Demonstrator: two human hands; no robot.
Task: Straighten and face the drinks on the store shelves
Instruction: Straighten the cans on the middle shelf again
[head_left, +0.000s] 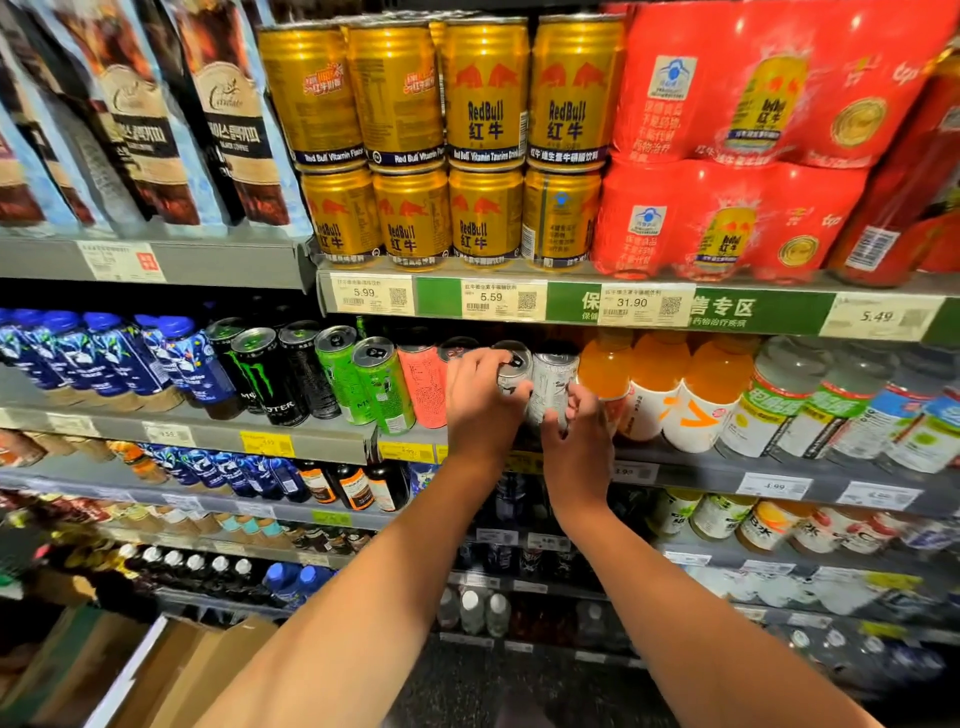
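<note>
Cans fill the middle shelf: tall black cans (270, 374), green cans (382, 387), a pink can (423, 387). The left hand (480, 402) curls its fingers round one tall silver can (514, 371). The right hand (579, 441) pinches the next silver can (550, 384). Orange bottles (660, 389) stand just right.

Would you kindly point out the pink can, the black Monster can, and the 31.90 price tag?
pink can (423, 387), head view, on its printed side wall.
black Monster can (270, 376), head view, on the green claw logo.
31.90 price tag (641, 305), head view, beside the printed price.
</note>
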